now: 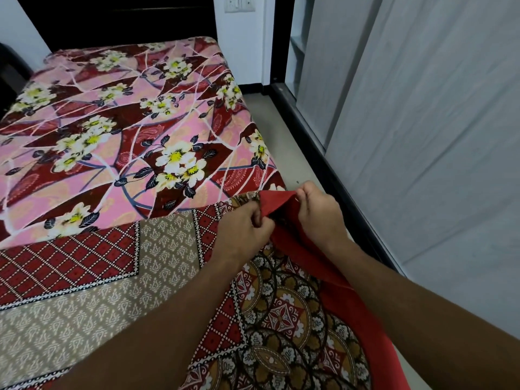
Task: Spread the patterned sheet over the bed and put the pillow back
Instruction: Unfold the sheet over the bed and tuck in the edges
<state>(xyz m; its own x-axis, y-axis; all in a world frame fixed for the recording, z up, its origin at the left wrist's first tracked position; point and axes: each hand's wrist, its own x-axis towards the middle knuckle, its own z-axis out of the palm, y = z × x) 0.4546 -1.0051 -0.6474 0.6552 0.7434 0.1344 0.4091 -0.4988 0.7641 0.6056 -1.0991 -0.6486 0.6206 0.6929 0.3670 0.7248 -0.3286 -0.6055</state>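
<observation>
The patterned sheet [118,277], red, beige and brown with a plain red border, lies folded across the near part of the bed. Beyond it the bed [112,122] shows a pink and maroon floral cover. At the sheet's right corner, near the bed's right edge, my left hand [244,229] pinches the red border. My right hand [318,212] grips the same red border just to the right, lifting the corner slightly. No pillow is in view.
A dark headboard [118,21] stands at the far end against a white wall. A narrow strip of pale floor [284,130] runs along the bed's right side, bounded by a black-framed wardrobe with grey sliding doors [422,122].
</observation>
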